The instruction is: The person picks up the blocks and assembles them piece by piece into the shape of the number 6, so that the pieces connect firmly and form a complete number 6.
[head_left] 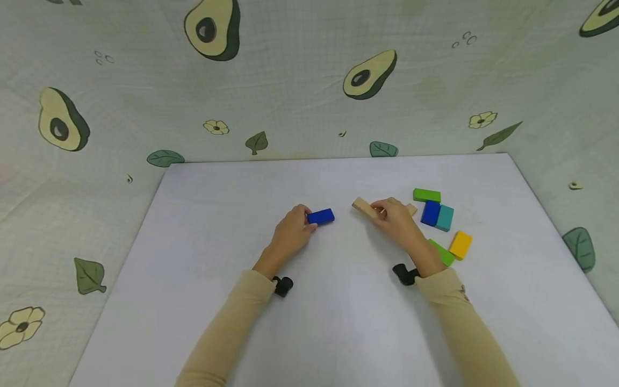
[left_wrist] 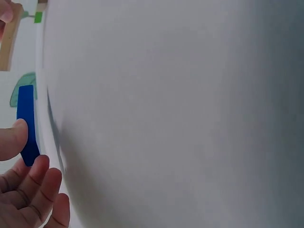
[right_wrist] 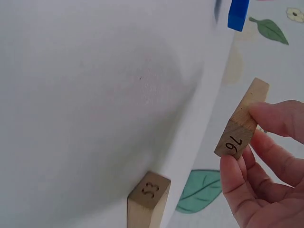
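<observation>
My left hand point(head_left: 291, 232) pinches one end of a blue wooden block point(head_left: 321, 216) between thumb and fingers. In the left wrist view the thumb presses on the blue block point(left_wrist: 27, 109) from one side, with a fingertip at its lower end. My right hand point(head_left: 401, 226) holds a plain wooden block point(head_left: 364, 207) by its end, tilted and apart from the blue one. The right wrist view shows a number that looks like 76 on the held wooden block point(right_wrist: 242, 121). Another plain block point(right_wrist: 148, 192), marked 53, lies on the table beside that hand, partly hidden by it in the head view.
Right of my right hand lie a green block point(head_left: 426, 195), a second blue block point(head_left: 430, 213), a teal block point(head_left: 444, 218), a yellow block point(head_left: 461, 245) and another green block point(head_left: 442, 252). The white table point(head_left: 338, 322) meets an avocado-print cloth point(head_left: 300, 80) at the back.
</observation>
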{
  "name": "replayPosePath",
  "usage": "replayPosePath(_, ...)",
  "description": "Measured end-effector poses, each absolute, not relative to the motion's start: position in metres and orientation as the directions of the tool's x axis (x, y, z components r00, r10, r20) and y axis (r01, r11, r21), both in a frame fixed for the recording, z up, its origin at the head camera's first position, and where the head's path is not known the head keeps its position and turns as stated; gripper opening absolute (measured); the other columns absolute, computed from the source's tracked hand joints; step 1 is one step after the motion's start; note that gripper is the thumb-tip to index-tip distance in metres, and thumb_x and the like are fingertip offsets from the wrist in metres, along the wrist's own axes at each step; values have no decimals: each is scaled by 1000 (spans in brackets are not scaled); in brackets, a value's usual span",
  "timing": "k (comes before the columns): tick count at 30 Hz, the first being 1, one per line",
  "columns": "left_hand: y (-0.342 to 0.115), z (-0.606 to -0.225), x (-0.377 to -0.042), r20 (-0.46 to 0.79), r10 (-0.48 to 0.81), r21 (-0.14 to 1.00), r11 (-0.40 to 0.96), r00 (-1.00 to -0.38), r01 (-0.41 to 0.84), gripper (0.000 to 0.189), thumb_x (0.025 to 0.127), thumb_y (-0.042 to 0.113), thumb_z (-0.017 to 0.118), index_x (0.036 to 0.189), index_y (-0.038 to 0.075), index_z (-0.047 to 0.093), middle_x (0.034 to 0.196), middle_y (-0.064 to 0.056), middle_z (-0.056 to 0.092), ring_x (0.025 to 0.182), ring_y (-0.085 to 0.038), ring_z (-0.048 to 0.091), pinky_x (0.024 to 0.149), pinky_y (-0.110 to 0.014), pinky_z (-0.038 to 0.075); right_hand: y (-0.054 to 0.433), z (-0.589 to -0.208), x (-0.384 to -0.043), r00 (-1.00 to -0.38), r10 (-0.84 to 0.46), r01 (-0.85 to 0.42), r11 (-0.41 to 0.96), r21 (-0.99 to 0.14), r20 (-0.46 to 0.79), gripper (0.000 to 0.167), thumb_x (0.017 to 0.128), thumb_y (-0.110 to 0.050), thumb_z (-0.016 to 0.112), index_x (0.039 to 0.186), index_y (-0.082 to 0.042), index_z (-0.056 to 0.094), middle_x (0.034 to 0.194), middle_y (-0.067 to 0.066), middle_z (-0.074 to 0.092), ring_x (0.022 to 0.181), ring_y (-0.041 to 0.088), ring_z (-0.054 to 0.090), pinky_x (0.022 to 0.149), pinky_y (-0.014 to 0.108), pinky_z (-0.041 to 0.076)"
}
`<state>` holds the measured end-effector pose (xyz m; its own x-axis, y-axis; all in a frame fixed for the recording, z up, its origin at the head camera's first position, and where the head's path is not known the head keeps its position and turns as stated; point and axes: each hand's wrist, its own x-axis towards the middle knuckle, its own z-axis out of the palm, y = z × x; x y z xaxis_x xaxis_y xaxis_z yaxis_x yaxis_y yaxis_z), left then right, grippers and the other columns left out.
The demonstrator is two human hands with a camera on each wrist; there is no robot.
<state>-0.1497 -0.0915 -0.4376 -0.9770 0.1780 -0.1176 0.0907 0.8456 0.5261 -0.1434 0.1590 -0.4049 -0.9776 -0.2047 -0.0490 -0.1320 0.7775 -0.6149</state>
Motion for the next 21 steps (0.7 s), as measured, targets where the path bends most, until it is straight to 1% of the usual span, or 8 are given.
replayPosePath(4, -102, -437, -152, -115, 145, 531, 845, -983, 63, 36, 89, 24, 62, 118, 5, 50, 93, -6, 54, 82, -19, 52, 71, -32, 45, 145, -410, -153, -974, -216, -128, 753, -645, -60, 34, 86, -6, 61, 117, 8, 56, 105, 23, 56, 96, 32, 54, 85, 43, 47)
replayPosePath(8, -110, -438, -154, -125, 118, 532, 846, -985, 34, 35, 90, 24, 61, 118, 5, 50, 93, -7, 54, 83, -19, 52, 71, -32, 44, 135, -418, -163, -971, -233, -138, 721, -679, -50, 33, 85, -6, 62, 114, 9, 58, 102, 23, 57, 94, 32, 55, 83, 41, 46)
replayPosePath(9, -112, -438, -155, -128, 111, 531, 847, -986, 27, 35, 90, 24, 61, 118, 5, 50, 93, -7, 54, 83, -20, 52, 71, -33, 44, 133, -422, -166, -970, -240, -159, 710, -686, -24, 32, 85, -9, 63, 111, 9, 59, 99, 21, 58, 91, 30, 56, 80, 37, 47)
replayPosePath(10, -114, -438, -155, -132, 102, 531, 847, -986, 17, 35, 90, 24, 60, 118, 5, 50, 93, -7, 54, 83, -20, 53, 71, -33, 44, 130, -424, -169, -970, -242, -158, 708, -689, -26, 32, 85, -10, 64, 110, 9, 59, 98, 21, 58, 91, 29, 56, 80, 36, 47)
replayPosePath(15, -121, -441, -160, -140, 69, 533, 846, -988, -17, 35, 91, 23, 60, 117, 4, 50, 95, -9, 56, 84, -22, 54, 73, -34, 45, 114, -428, -183, -976, -213, -120, 709, -695, -50, 31, 85, -10, 63, 110, 9, 60, 99, 21, 58, 92, 29, 56, 81, 35, 47)
replayPosePath(16, -122, -441, -161, -142, 64, 535, 845, -988, -22, 35, 91, 23, 59, 117, 4, 50, 95, -9, 56, 84, -22, 54, 73, -35, 45, 110, -425, -184, -977, -198, -91, 718, -690, -77, 32, 85, -7, 62, 112, 10, 59, 102, 23, 58, 95, 31, 56, 84, 39, 47)
replayPosePath(21, -125, -443, -164, -152, 58, 529, 848, -987, -31, 36, 91, 23, 59, 118, 2, 49, 96, -11, 56, 85, -23, 54, 74, -36, 45, 94, -425, -191, -984, -159, -63, 744, -665, -85, 31, 86, -7, 58, 111, 11, 59, 100, 23, 59, 90, 28, 55, 79, 37, 47)
